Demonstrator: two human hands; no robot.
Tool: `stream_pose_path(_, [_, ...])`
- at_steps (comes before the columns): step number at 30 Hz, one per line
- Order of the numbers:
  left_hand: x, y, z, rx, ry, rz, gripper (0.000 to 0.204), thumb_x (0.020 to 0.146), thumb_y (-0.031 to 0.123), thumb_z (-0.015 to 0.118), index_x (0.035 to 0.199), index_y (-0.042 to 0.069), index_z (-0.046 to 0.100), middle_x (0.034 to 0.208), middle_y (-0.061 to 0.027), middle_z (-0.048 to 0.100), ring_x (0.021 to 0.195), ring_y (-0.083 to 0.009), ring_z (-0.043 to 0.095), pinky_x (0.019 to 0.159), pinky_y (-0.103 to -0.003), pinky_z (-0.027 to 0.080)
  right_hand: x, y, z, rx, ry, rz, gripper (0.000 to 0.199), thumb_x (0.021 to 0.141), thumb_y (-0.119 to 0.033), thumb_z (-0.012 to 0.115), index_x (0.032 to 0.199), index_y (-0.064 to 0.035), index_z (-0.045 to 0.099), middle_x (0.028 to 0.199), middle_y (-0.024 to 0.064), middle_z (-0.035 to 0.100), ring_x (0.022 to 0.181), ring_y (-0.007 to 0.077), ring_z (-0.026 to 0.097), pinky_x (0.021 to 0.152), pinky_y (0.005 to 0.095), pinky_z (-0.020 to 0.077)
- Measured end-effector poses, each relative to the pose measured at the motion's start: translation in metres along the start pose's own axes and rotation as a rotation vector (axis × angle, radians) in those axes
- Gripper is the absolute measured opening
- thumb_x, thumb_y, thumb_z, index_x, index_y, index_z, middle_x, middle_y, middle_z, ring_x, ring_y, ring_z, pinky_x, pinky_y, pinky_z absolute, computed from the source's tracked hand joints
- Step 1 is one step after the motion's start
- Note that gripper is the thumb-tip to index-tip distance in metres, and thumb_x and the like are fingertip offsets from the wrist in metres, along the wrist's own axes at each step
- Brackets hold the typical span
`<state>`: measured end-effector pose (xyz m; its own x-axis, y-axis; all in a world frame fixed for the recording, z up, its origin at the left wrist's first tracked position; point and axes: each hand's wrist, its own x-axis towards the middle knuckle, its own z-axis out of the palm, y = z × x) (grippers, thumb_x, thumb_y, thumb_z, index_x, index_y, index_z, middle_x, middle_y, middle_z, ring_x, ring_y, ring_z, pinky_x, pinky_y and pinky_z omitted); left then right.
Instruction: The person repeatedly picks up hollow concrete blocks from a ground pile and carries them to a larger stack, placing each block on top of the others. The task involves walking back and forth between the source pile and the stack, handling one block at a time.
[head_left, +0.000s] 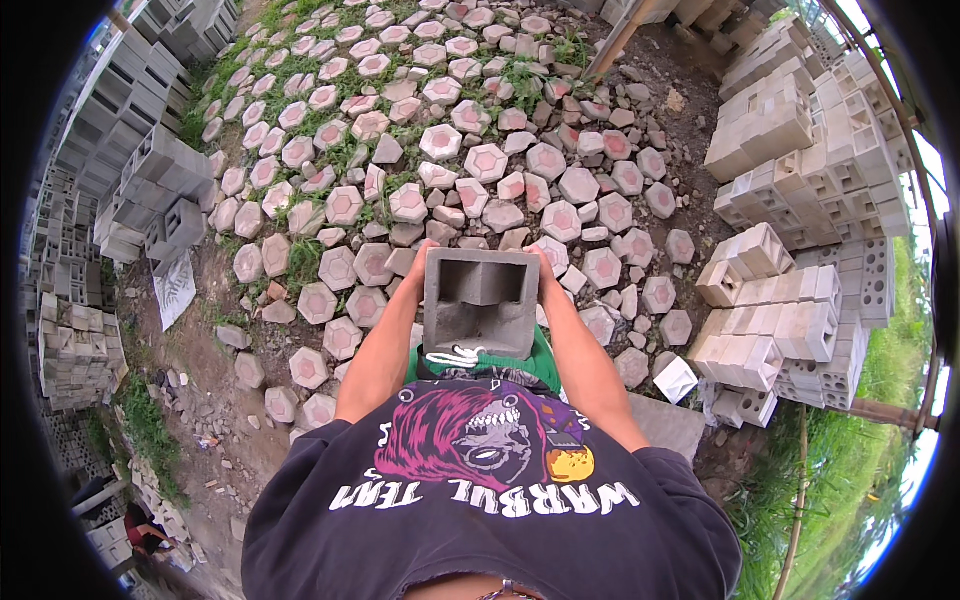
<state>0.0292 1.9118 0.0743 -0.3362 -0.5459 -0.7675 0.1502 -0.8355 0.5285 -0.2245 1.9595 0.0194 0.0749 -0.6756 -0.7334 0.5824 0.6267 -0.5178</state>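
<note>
A grey concrete block (480, 345) with a square frame and a hollow, angled inside is held in front of my waist. My left hand (420, 265) grips its left side near the far corner. On the opposite side my right hand (545, 270) closes round the right edge at about the same height. Most of my fingers are hidden behind the block. Its near edge is close to the white drawstring (455, 356) of my green shorts.
Hexagonal pavers (440, 142) with reddish centres cover the ground ahead, among grass and rubble. Stacked concrete blocks (765, 125) stand at right, with more block stacks (135, 185) at left. A wooden post (615, 42) leans at the back. A person (145, 530) is at the lower left.
</note>
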Motion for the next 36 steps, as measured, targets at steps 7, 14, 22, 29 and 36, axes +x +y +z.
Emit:
stream_pose_path(7, [0.057, 0.023, 0.027, -0.014, -0.007, 0.019, 0.055, 0.085, 0.063, 0.037, 0.091, 0.014, 0.060, 0.087, -0.0053, 0.063, 0.077, -0.0204, 0.057, 0.072, -0.038, 0.045, 0.004, -0.074, -0.004, -0.037, -0.075, 0.041, 0.037, 0.081, -0.041, 0.045, 0.079, -0.0097, 0.064, 0.073, 0.0052, 0.064, 0.061, 0.0199, 0.058, 0.061, 0.0318, 0.0483])
stream_pose_path(14, [0.060, 0.042, 0.035, -0.082, 0.084, 0.187, 0.042, 0.086, 0.052, 0.039, 0.087, 0.014, 0.058, 0.083, -0.0035, 0.060, 0.074, -0.0178, 0.055, 0.071, -0.035, 0.045, 0.027, -0.113, 0.017, 0.000, -0.227, 0.094, 0.026, 0.085, -0.030, 0.043, 0.069, -0.0142, 0.056, 0.067, 0.0006, 0.060, 0.055, 0.0161, 0.056, 0.054, 0.0289, 0.0481])
stream_pose_path(22, [0.086, 0.088, 0.015, -0.139, 0.055, 0.222, 0.038, 0.089, 0.049, 0.039, 0.097, 0.014, 0.052, 0.089, -0.0064, 0.062, 0.080, -0.0174, 0.058, 0.075, -0.035, 0.047, 0.079, -0.140, 0.050, -0.130, -0.161, 0.006, 0.031, 0.083, -0.031, 0.042, 0.081, -0.0078, 0.062, 0.075, 0.0063, 0.065, 0.065, 0.0190, 0.062, 0.062, 0.0308, 0.0511])
stream_pose_path(29, [0.143, 0.125, -0.052, -0.211, -0.110, 0.168, 0.061, 0.092, 0.054, 0.026, 0.111, 0.006, 0.060, 0.106, -0.0093, 0.064, 0.092, -0.0214, 0.058, 0.085, -0.037, 0.044, 0.161, -0.144, 0.076, -0.072, -0.450, 0.091, 0.031, 0.084, -0.028, 0.043, 0.088, -0.0049, 0.064, 0.087, 0.0088, 0.067, 0.074, 0.0224, 0.064, 0.069, 0.0338, 0.0526])
stream_pose_path(36, [0.119, 0.200, -0.149, -0.222, 0.048, 0.186, 0.053, 0.089, 0.055, 0.034, 0.101, 0.009, 0.059, 0.096, -0.0071, 0.062, 0.085, -0.0193, 0.058, 0.081, -0.036, 0.046, 0.200, -0.132, 0.226, -0.130, -0.227, 0.158, 0.038, 0.083, -0.036, 0.042, 0.084, -0.0055, 0.063, 0.079, 0.0101, 0.067, 0.065, 0.0251, 0.062, 0.064, 0.0364, 0.0520])
